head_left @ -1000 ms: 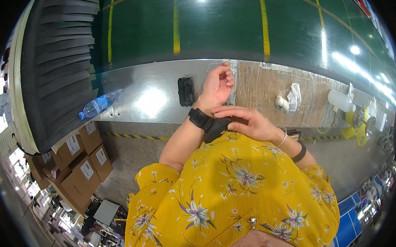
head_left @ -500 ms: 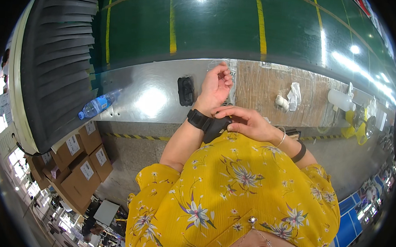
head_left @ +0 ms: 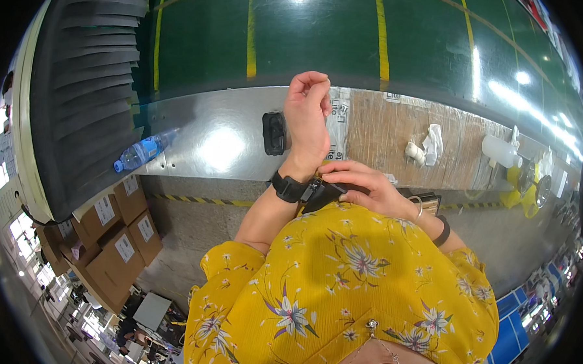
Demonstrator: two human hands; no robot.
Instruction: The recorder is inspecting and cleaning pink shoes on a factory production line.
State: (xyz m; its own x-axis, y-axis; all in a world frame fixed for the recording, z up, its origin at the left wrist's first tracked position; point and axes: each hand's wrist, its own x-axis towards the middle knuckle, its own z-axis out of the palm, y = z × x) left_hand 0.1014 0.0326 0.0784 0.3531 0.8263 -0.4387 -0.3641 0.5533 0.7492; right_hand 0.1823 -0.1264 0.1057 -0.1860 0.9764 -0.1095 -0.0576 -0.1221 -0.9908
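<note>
My left hand (head_left: 306,114) is raised over the metal part of the bench, its fingers curled in with the thumb against them. Nothing shows in it. Around my left wrist sits a black wrist strap (head_left: 290,187), its loose end (head_left: 323,195) sticking out to the right. With thumb and fingers, my right hand (head_left: 376,187) grips that loose end, just in front of my yellow flowered top. A second black band (head_left: 442,232) and a light bangle are on my right wrist. Left of my left hand, a black oblong case or tray (head_left: 274,134) lies on the bench.
A water bottle (head_left: 140,152) lies at the bench's left end, beside a machine with black strip curtains (head_left: 91,76). A wrapped brown board (head_left: 384,134) bears white cloths (head_left: 433,144). Further right is a white plastic bottle (head_left: 500,149). Cartons (head_left: 116,259) are stacked lower left; a green belt runs behind.
My left hand has turned over and moved a little up and left, its fingers curling in. My right hand has pulled the strap's end slightly to the right.
</note>
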